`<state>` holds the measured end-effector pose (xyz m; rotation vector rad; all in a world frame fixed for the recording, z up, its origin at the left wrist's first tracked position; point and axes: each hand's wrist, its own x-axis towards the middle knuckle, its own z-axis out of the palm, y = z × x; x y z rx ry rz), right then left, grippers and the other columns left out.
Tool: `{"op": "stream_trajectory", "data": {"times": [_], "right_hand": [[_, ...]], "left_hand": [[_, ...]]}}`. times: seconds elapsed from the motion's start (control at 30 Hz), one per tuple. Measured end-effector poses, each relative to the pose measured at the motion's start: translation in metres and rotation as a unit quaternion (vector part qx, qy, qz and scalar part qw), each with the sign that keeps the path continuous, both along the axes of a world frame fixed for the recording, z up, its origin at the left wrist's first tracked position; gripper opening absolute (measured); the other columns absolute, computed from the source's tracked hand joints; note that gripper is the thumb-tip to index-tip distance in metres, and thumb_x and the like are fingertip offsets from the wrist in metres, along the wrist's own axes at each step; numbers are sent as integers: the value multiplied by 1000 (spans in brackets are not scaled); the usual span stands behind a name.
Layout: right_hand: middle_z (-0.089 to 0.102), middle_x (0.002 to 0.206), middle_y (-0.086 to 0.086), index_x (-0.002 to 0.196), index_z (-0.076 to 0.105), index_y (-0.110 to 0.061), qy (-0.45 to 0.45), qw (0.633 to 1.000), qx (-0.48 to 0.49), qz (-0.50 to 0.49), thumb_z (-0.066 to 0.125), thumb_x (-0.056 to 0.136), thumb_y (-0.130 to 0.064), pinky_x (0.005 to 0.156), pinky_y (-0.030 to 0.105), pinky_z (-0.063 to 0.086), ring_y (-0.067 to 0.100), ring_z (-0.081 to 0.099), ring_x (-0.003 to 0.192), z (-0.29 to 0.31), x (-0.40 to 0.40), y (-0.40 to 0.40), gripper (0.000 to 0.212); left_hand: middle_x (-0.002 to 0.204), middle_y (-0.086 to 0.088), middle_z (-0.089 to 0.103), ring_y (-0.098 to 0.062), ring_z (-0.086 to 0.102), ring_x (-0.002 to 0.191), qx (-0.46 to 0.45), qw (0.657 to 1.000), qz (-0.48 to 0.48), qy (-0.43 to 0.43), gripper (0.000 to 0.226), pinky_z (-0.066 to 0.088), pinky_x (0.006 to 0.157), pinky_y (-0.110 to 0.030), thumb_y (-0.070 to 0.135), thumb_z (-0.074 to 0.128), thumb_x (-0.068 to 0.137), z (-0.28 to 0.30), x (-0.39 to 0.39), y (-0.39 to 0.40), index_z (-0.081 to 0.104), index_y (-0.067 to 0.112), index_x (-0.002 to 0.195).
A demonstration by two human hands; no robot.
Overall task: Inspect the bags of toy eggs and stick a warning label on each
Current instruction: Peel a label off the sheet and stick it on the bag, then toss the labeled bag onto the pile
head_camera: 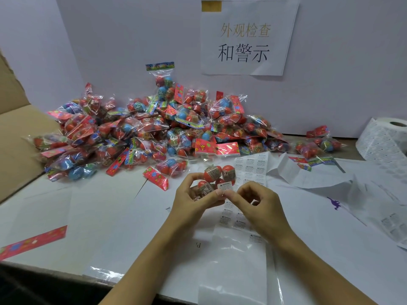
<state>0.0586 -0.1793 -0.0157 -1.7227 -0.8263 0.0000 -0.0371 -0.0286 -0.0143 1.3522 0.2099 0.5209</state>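
Evidently steadying it for labelling, the left hand (193, 195) grips a bag of toy eggs (217, 178) above the surface (99, 216); the right hand (253, 200), at three o'clock, pinches the warning label (225, 186) onto it.

Two bare hands, a left hand (193, 195) and a right hand (256, 202), are showing. One clear plastic bag of orange-red toy eggs (214, 178) is sitting between them, at least three eggs showing inside. One small white warning label (225, 186) is lying on it. A heap of cellophane egg bags (141, 128), too many to count, is lying behind. One white label roll (384, 139) is standing at the right, and one white paper sign (246, 37) is hanging above.
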Motion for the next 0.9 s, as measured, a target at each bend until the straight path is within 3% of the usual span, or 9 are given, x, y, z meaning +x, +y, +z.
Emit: {"op": "stream_trajectory", "data": {"times": [0.17,0.37,0.5,0.6,0.7,0.8,0.9], "right_hand": [[56,71,-10,84,60,-22,98,995,25,-4,81,70,-54,65,20,48,5,54,69,0,4,1,41],[64,65,-7,72,69,-20,85,993,47,66,77,86,-23,58,15,46,7,59,62,2,1,1,17],[67,70,0,77,70,-14,83,994,58,47,58,82,-30,55,16,43,10,60,65,5,-1,0,21],[68,73,-9,75,70,-21,4,1000,17,11,73,85,-51,59,17,46,9,62,72,4,0,-2,32],[68,72,-11,74,70,-22,-12,1000,9,7,74,89,-38,58,21,47,9,62,71,0,0,-1,22],[67,71,-3,71,68,-20,31,998,41,31,52,87,-25,56,17,41,8,58,65,2,0,-2,23],[64,67,-2,66,64,-20,6,999,43,5,52,90,-47,58,16,40,10,57,64,3,0,-3,38]], "left_hand": [[102,-15,78,-34,77,95,-2,1000,-14,-2,54,62,83,-34,22,84,78,2,-1,1,56,13,124],[102,-16,78,-34,76,95,15,1000,-16,5,63,62,88,-39,31,88,70,4,-2,-3,59,14,122],[100,-14,79,-32,77,92,-2,1000,-3,8,54,62,80,-30,20,88,77,6,-2,-2,57,13,121],[100,-14,79,-32,77,93,4,1000,-9,10,54,61,81,-30,19,87,78,7,-3,-2,58,13,122],[101,-14,78,-32,77,94,17,1000,-15,11,51,62,82,-32,19,85,77,6,-3,-5,61,16,121],[99,-15,78,-33,77,91,0,1000,-5,2,48,62,78,-31,17,82,77,7,-3,-5,62,14,120],[99,-15,79,-34,77,92,-1,1000,-5,7,47,62,79,-31,18,82,76,7,-3,-3,61,14,119]]}}
